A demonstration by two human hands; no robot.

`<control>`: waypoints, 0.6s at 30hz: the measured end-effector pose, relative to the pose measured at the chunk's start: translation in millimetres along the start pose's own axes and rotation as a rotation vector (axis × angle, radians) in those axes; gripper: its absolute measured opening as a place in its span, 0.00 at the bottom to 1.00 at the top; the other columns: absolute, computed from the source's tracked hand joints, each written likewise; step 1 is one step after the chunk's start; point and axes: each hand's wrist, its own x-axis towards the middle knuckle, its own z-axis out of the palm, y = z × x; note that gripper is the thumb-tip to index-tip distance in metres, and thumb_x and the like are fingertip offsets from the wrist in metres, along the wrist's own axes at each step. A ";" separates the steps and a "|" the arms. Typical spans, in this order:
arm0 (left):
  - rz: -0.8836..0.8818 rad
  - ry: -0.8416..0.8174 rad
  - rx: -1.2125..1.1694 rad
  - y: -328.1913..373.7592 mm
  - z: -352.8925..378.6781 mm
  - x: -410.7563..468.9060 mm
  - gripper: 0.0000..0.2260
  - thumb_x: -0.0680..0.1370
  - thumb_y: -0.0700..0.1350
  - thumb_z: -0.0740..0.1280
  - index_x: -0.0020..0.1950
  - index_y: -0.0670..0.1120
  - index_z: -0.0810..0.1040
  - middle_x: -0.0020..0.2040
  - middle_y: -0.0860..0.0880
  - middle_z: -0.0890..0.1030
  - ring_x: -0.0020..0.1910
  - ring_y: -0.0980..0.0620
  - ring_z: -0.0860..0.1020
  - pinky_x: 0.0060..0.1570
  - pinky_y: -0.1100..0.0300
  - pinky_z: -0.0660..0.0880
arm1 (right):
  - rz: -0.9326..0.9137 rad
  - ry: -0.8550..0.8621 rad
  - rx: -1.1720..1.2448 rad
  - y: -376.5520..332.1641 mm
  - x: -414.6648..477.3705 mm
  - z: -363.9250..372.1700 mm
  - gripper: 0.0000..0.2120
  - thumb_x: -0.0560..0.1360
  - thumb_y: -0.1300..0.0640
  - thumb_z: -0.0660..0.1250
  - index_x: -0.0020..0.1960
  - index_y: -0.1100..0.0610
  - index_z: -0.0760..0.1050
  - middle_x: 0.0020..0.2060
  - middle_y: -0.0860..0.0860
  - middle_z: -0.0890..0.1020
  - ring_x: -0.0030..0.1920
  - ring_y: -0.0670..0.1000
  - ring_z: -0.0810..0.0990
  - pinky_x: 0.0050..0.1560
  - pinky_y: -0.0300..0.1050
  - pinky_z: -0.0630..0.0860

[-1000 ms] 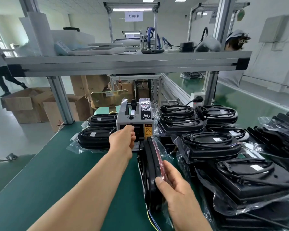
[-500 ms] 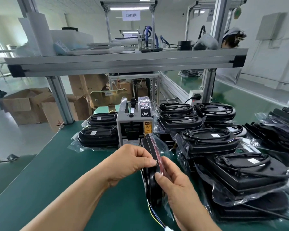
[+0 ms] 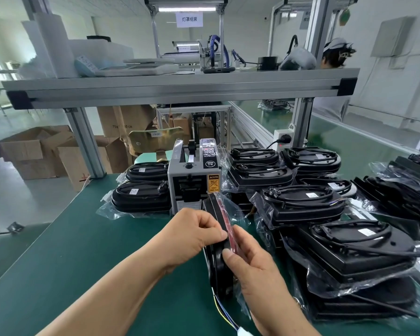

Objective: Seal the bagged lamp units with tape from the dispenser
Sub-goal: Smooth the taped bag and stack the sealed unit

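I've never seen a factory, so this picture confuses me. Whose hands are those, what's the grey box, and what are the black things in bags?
The camera sits on a worker's head, so you look down at that person's own hands. The left hand and right hand pinch one bagged lamp, a flat black lamp in clear plastic, held on its edge over the green table. The grey box behind it is a tape dispenser, a machine that gives out sticky tape for closing bags. I cannot make out any tape on the fingers. A big pile of bagged lamps lies right of the box, and two lamps left of it.
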 end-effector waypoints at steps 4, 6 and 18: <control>0.023 0.050 0.076 -2.9 2.9 -0.6 0.07 0.72 0.45 0.76 0.35 0.47 0.81 0.27 0.57 0.74 0.26 0.61 0.69 0.28 0.70 0.66 | -0.004 -0.001 -0.010 1.7 1.3 0.4 0.23 0.79 0.61 0.66 0.60 0.33 0.68 0.52 0.25 0.79 0.57 0.31 0.78 0.62 0.37 0.70; 0.027 0.066 0.139 -3.6 3.1 -0.9 0.07 0.71 0.48 0.76 0.36 0.50 0.81 0.26 0.58 0.73 0.25 0.59 0.67 0.28 0.67 0.66 | 0.000 -0.008 -0.012 1.8 1.5 0.2 0.23 0.79 0.61 0.66 0.59 0.33 0.68 0.52 0.25 0.80 0.56 0.31 0.78 0.61 0.37 0.70; -0.082 0.323 -0.163 -14.6 26.3 2.6 0.09 0.72 0.49 0.76 0.45 0.47 0.79 0.35 0.53 0.77 0.27 0.63 0.72 0.28 0.71 0.69 | 0.030 -0.010 -0.047 -1.5 -0.3 -1.6 0.22 0.79 0.61 0.66 0.58 0.33 0.72 0.51 0.32 0.83 0.53 0.35 0.81 0.55 0.37 0.73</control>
